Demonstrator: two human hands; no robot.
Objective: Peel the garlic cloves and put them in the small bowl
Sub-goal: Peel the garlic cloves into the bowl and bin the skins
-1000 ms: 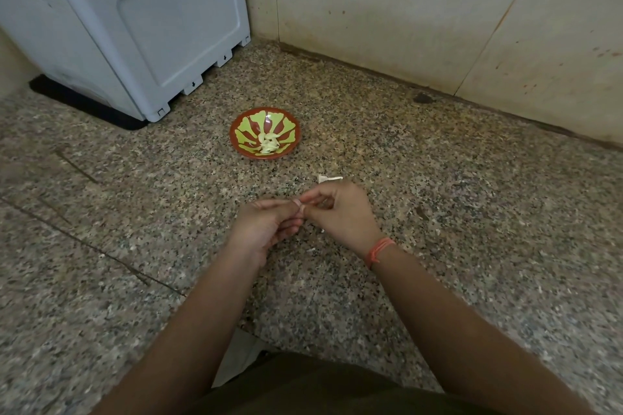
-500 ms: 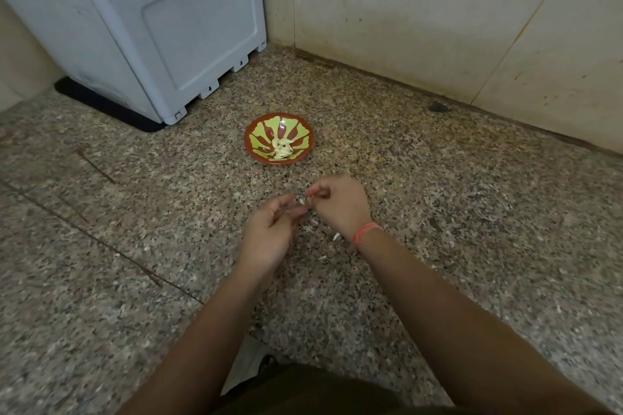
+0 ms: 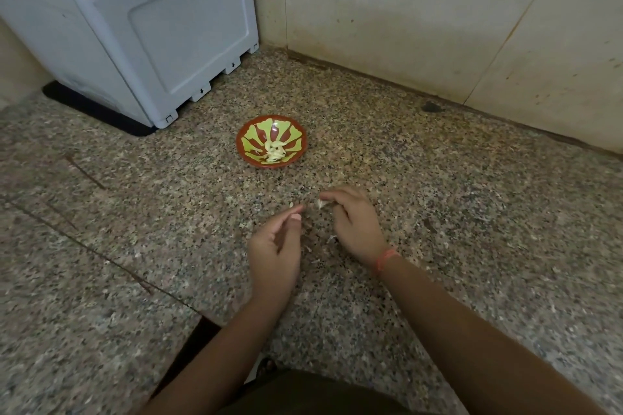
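Left hand [image 3: 274, 249]: nearest us, thumb and forefinger almost met; we could not tell whether they pinched anything.
Right hand [image 3: 354, 222]: curled, we gripped a garlic clove [image 3: 322, 203] at its fingertips.
Small bowl [image 3: 251, 145]: beyond both hands on the granite floor [image 3: 438, 212], holding peeled cloves [image 3: 274, 152].
White appliance [image 3: 151, 27]: farthest, beside the wall [image 3: 404, 10].

I'm looking down at a speckled granite floor [image 3: 472, 212], brown and grey flecks all over, with thin dark seams [image 3: 101, 256] running diagonally across its left side. Far left, a pale grey plastic cabinet [image 3: 151, 27] stands on a black mat [image 3: 94, 111]. Behind it all, beige wall panels [image 3: 404, 10] meet the floor, a slanted joint [image 3: 512, 34] splitting them. There's a dark blotch [image 3: 431, 107] right at the wall's foot. The light is soft and even.
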